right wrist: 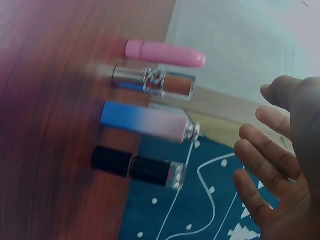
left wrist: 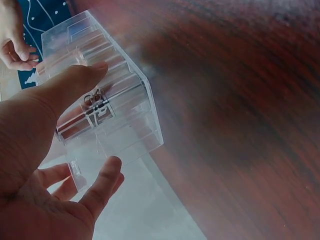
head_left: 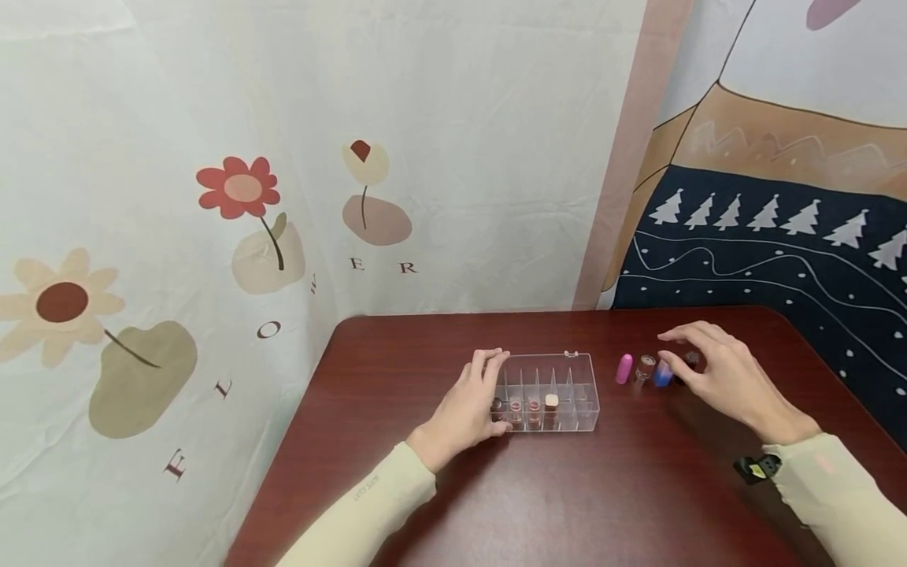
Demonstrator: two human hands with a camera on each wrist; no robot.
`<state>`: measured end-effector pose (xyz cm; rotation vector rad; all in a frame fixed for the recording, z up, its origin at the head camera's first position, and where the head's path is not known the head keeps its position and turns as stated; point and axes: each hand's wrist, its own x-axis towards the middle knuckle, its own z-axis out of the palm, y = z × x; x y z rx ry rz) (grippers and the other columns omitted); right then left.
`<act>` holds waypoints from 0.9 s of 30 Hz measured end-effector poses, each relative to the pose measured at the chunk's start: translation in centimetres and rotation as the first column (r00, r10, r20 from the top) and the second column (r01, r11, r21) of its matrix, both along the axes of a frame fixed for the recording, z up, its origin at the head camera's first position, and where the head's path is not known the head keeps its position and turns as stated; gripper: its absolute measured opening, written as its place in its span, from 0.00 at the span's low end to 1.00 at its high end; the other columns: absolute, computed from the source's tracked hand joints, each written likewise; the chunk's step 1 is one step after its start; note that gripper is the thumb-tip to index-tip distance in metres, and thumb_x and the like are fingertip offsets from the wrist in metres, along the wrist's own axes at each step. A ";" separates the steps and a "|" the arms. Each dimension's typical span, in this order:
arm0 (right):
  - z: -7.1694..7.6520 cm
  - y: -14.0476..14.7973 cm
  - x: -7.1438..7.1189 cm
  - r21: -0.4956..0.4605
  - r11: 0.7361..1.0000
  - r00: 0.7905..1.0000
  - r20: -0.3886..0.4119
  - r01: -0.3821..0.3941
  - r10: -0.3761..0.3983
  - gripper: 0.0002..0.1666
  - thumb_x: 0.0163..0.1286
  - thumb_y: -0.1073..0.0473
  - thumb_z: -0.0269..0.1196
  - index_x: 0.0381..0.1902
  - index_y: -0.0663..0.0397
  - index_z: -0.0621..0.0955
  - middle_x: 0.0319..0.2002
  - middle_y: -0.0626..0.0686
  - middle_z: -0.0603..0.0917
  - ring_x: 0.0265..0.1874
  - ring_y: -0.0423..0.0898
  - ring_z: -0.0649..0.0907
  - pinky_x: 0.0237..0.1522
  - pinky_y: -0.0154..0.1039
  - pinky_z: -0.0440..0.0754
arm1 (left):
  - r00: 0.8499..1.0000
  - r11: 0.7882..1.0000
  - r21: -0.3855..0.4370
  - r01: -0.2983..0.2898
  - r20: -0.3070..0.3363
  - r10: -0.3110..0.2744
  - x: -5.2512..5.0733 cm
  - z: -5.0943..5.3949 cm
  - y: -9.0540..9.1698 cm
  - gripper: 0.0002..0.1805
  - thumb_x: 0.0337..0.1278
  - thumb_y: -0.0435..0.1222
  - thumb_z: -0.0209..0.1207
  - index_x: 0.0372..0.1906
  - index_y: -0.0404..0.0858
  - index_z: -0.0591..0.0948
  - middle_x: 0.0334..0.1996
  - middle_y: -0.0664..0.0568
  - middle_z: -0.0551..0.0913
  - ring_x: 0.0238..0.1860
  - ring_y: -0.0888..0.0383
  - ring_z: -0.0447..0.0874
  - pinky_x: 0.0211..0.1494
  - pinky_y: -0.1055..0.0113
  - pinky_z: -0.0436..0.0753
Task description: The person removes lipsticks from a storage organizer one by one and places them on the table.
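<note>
"What carries it all?"
"A glossy red-brown bench [head_left: 397,378]."
"And on top?"
"A clear divided box [head_left: 587,419] around the middle. Right of it, apart, four upright tubes stand in a row: a pink tube [head_left: 623,369] leftmost, then a brown-and-silver tube [right wrist: 177,84], a blue-to-pink tube [right wrist: 145,122], and a black tube [right wrist: 150,170] rightmost."

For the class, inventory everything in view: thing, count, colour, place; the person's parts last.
table: one, red-brown, beneath the box
clear box: one, transparent, on the table
boxed tubes: four, one dark, two reddish, one pale-topped, inside the box
pink tube: one, pink, first right of the box
clear-cased tube: one, silver and brown, second
two-tone tube: one, blue fading to pink, third
black tube: one, black, fourth
flower cloth: one, off-white, behind the table
tree cloth: one, navy and tan, right background
wrist device: one, black and yellow, right wrist
sleeves: two, pale yellow, forearms
left-hand grip: one, bare, holding the box's left end
right-hand grip: one, bare, near the black tube
</note>
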<state>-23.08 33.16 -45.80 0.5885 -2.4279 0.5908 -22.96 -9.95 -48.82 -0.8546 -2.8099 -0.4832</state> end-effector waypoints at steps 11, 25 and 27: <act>0.8 -3.2 0.6 0.026 0.998 0.998 0.041 -0.054 0.053 0.27 0.65 0.62 0.86 0.60 0.48 0.92 0.58 0.54 0.93 0.57 0.54 0.88 0.62 0.31 0.79 | 0.996 0.998 0.051 0.026 0.084 -0.030 -0.3 0.4 -0.4 0.69 0.49 0.42 0.94 0.91 0.39 0.62 0.84 0.40 0.67 0.74 0.37 0.82 0.78 0.50 0.89; 0.5 -7.5 0.2 0.077 0.982 0.985 0.012 -0.172 0.171 0.27 0.65 0.61 0.87 0.60 0.48 0.92 0.57 0.50 0.93 0.43 0.42 0.84 0.50 0.51 0.90 | 0.996 0.999 0.051 0.015 0.086 -0.019 -0.6 0.3 -0.3 0.69 0.49 0.44 0.94 0.91 0.38 0.63 0.80 0.39 0.73 0.76 0.38 0.82 0.80 0.49 0.87; 0.3 -8.0 0.1 0.078 0.978 0.981 0.007 -0.194 0.194 0.26 0.65 0.61 0.87 0.60 0.49 0.92 0.56 0.50 0.93 0.39 0.39 0.82 0.45 0.47 0.89 | 0.997 0.998 0.056 0.015 0.078 -0.019 -0.5 0.3 -0.3 0.68 0.49 0.44 0.94 0.90 0.38 0.64 0.80 0.40 0.73 0.75 0.38 0.82 0.79 0.49 0.87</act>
